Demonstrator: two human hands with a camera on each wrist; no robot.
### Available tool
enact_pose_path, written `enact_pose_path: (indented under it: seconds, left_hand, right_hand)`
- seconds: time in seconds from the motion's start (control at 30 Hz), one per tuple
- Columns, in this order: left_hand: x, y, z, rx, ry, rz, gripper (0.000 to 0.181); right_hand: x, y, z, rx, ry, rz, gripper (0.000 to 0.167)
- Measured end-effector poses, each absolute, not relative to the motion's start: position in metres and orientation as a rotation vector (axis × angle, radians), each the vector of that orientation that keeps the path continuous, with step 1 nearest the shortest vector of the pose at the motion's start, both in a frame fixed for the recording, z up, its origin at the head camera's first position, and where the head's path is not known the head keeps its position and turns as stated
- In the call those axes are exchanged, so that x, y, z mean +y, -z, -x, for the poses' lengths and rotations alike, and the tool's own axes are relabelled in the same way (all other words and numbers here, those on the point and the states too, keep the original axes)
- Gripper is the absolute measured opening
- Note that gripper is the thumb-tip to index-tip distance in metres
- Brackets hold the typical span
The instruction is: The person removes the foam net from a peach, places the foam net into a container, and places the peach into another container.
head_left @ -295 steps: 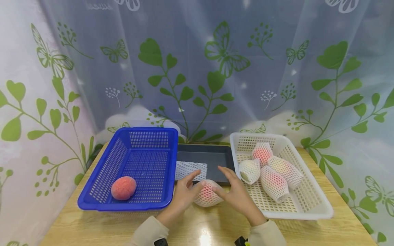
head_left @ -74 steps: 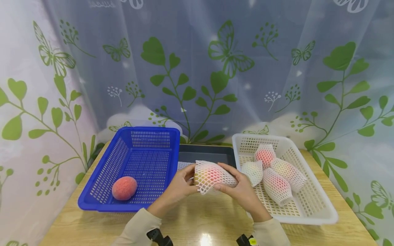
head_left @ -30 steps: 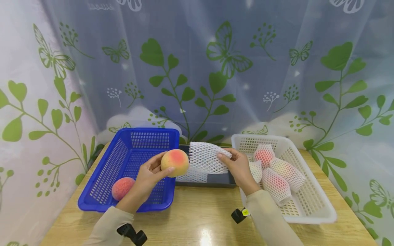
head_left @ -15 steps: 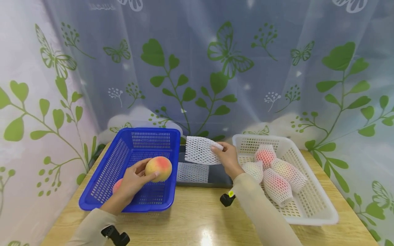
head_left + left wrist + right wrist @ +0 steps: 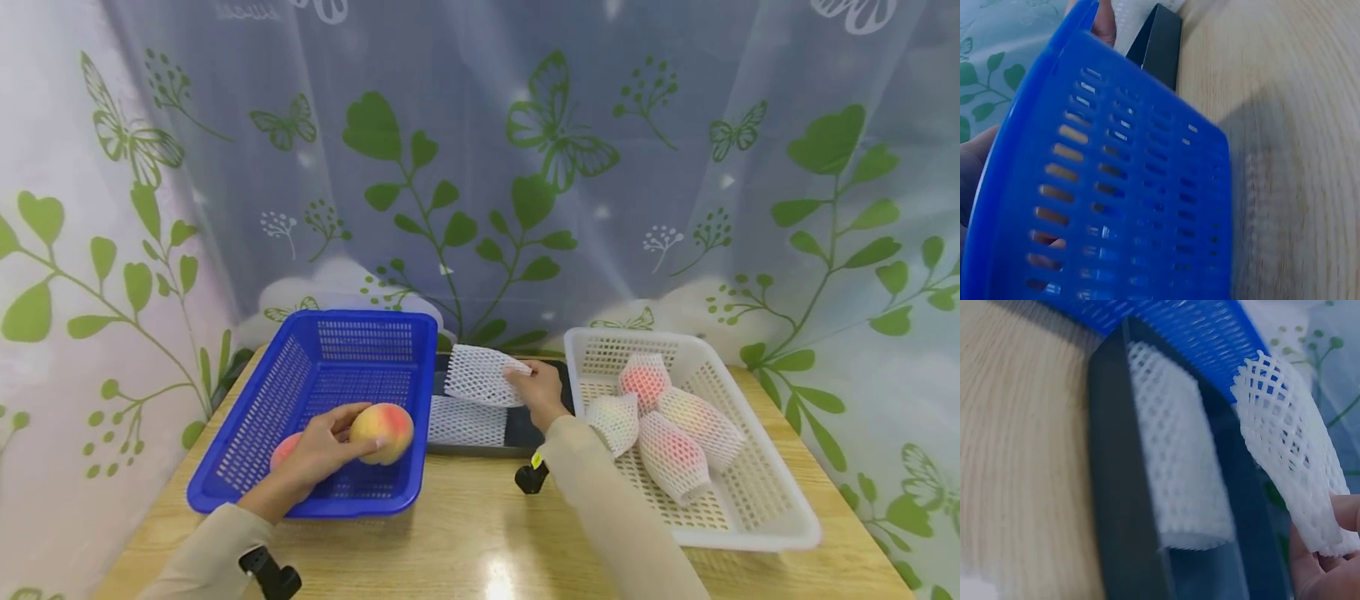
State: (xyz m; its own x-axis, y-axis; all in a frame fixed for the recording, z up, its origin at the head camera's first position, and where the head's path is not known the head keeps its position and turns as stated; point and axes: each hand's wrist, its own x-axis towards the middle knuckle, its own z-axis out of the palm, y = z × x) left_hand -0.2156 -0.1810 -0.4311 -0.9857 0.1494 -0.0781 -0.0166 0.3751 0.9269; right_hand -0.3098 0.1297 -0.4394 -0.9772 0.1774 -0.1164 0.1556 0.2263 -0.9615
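Note:
In the head view my left hand [image 5: 321,452] grips a yellow-red peach [image 5: 383,433] inside the blue basket [image 5: 197,492], near its right side. A red peach [image 5: 283,451] lies in that basket, partly hidden behind the hand. My right hand [image 5: 538,390] pinches the right end of an empty white foam net [image 5: 480,375] over the dark tray [image 5: 525,429]. A second foam net [image 5: 465,423] lies flat in the tray. In the right wrist view the pinched net [image 5: 1288,434] hangs from thumb and fingers beside the tray [image 5: 1116,469]. The basket wall [image 5: 1104,181] mostly blocks the left wrist view.
At the right stands a white basket [image 5: 802,525] holding several peaches in foam nets [image 5: 675,454]. The wooden table [image 5: 450,533] extends in front of the tray and baskets. A patterned curtain [image 5: 480,167] hangs behind.
The net around the yellow-red peach has come off and is in my right hand. My left hand has moved left and down with the peach, into the blue basket. My right hand has moved left.

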Motion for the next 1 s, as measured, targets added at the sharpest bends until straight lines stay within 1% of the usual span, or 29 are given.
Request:
enact_pose_path:
  seconds: [0.1, 0.2, 0.33, 0.53, 0.7, 0.8, 0.93, 1.0]
  left_hand:
    - [-0.184, 0.433, 0.217, 2.472, -1.618, -0.155, 0.07]
    - [-0.187, 0.435, 0.218, 2.459, -1.586, -0.192, 0.071]
    - [-0.192, 0.438, 0.219, 2.448, -1.552, -0.267, 0.07]
    - [-0.193, 0.439, 0.219, 2.475, -1.387, -0.348, 0.069]
    - [-0.194, 0.436, 0.219, 2.481, -1.317, -0.395, 0.068]
    - [-0.197, 0.432, 0.219, 2.474, -1.296, -0.429, 0.063]
    - [-0.202, 0.427, 0.217, 2.472, -1.273, -0.459, 0.056]
    - [-0.204, 0.426, 0.217, 2.469, -1.268, -0.467, 0.056]
  right_hand:
    - [0.125, 0.447, 0.311, -2.428, -1.901, 0.404, 0.031]
    - [0.118, 0.453, 0.311, -2.407, -1.882, 0.42, 0.027]
    - [0.111, 0.46, 0.31, -2.4, -1.843, 0.406, 0.025]
    - [0.104, 0.465, 0.311, -2.465, -1.766, 0.385, 0.026]
    - [0.101, 0.47, 0.308, -2.54, -1.63, 0.304, 0.023]
    - [0.101, 0.479, 0.306, -2.576, -1.534, 0.284, 0.022]
    - [0.102, 0.491, 0.306, -2.591, -1.481, 0.321, 0.022]
    - [0.102, 0.494, 0.307, -2.581, -1.472, 0.32, 0.021]
